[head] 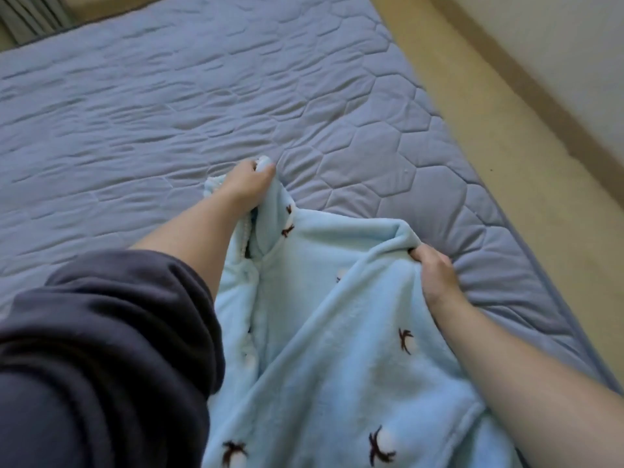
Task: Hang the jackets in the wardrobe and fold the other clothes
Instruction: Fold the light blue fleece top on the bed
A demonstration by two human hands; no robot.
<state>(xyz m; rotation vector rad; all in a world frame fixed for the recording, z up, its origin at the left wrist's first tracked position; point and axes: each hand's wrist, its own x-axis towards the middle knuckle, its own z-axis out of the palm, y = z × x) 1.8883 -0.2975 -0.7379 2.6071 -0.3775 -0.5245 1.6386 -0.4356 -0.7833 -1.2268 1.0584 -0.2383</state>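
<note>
A bunched upper edge of the pale blue fleece garment (331,332) is gripped in the left hand (248,187), the fingers curled round it. A fold farther along is pinched between the thumb and fingers of the right hand (435,275), so both grips are closed on cloth. The garment is held over the near part of the bed (169,96); whether it touches the quilted cover cannot be told. For the step to be done well, it is judged that the two held points should be drawn apart until the cloth is taut. The garment should then be laid flat on the cover and its white-trimmed front edge straightened before any fold is made. Soft fleece may be expected to slip and bulk, so each fold should be pressed down. No wardrobe, basket or other container is shown, so nothing can be said of contents.
</note>
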